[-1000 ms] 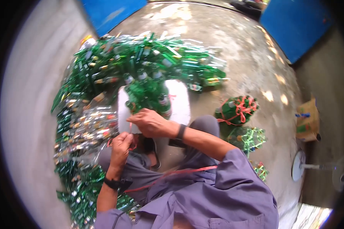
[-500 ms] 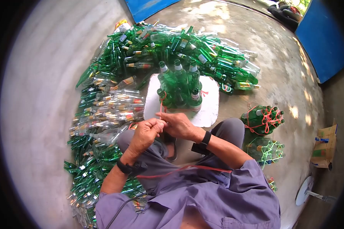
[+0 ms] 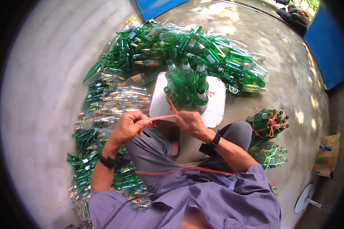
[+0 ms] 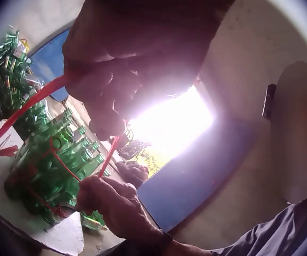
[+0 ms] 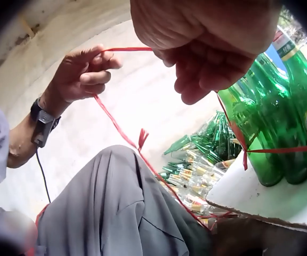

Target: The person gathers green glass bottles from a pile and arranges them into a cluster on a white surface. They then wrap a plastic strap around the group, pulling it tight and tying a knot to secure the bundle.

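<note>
A bunch of upright green glass bottles [image 3: 186,82] stands on a white board [image 3: 218,110], with red string tied around its lower part in the right wrist view. From the bunch, red string [image 3: 162,118] runs up to my right hand [image 3: 192,124] and across to my left hand [image 3: 128,128]. My left hand pinches this string between thumb and fingers, left of the board. Just in front of the bottles, my right hand holds the string with curled fingers. The stretch between both hands looks taut in the right wrist view. A tail of string hangs from my left hand past the knee [image 5: 113,186].
Loose green bottles [image 3: 141,49] lie heaped behind and left of the board, with rows of clear bottles [image 3: 118,101] nearer. At right stand a red-tied bottle bundle [image 3: 262,122] and a green-tied one [image 3: 269,153]. A cardboard box [image 3: 326,154] sits farther right. Red string [image 3: 187,170] crosses my lap.
The hands came together in front of the bottles, then moved apart: the left hand went left, drawing a length of red string out between them. The head view has shifted.
</note>
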`<state>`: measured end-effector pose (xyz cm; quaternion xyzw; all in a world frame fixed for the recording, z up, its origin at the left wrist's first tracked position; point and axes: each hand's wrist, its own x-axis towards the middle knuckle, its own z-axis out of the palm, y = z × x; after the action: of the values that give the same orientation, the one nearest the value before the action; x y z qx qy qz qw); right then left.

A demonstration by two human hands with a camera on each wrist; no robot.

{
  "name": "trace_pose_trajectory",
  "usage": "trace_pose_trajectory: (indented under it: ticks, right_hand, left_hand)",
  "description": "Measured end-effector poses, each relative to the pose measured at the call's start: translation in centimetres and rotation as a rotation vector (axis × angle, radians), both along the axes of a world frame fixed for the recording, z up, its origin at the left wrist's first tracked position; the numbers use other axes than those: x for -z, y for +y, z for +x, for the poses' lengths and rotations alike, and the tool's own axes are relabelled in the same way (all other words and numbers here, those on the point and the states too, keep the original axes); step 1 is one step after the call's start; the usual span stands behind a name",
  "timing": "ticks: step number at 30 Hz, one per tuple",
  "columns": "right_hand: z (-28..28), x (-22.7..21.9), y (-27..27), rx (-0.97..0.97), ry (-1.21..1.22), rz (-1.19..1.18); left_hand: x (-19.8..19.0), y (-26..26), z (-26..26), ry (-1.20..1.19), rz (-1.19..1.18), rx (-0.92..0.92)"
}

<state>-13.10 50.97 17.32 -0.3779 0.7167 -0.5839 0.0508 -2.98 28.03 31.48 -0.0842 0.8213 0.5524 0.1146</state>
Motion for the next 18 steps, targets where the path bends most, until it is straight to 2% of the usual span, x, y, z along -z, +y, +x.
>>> trace_pose_trajectory:
  ticks: [2, 4, 6, 7, 11, 14, 16, 18]
  right_hand:
    - [0.2, -0.2, 0.3, 0.034, -0.321, -0.02]
    - [-0.2, 0.6, 0.1, 0.041, -0.389, -0.078]
    - [-0.7, 0.6, 0.5, 0.096, -0.556, -0.086]
    - [-1.0, 0.8, 0.7, 0.105, -0.64, -0.174]
    - [-1.2, -0.4, 1.3, 0.111, -0.686, -0.189]
    - [-1.1, 0.1, 1.0, 0.15, -0.688, -0.128]
    - [-1.4, 0.1, 1.2, 0.121, -0.716, -0.123]
    - [-1.9, -0.2, 1.2, 0.105, -0.732, -0.127]
  left_hand:
    - [-1.0, -2.0, -0.3, -0.016, -0.047, 0.035]
    - [-1.4, -4.6, -0.5, -0.006, -0.179, 0.035]
    - [-2.4, -6.2, -0.5, -0.057, -0.167, -0.011]
    - [-3.0, -6.9, -0.6, -0.108, -0.154, -0.05]
    - [-3.4, -11.0, -0.9, -0.192, -0.222, -0.015]
    - [-3.2, -13.0, -1.9, -0.187, -0.388, 0.011]
    - [-2.8, -13.5, -2.4, -0.121, -0.213, -0.042]
    - [-3.0, -14.4, -2.9, -0.121, -0.239, -0.048]
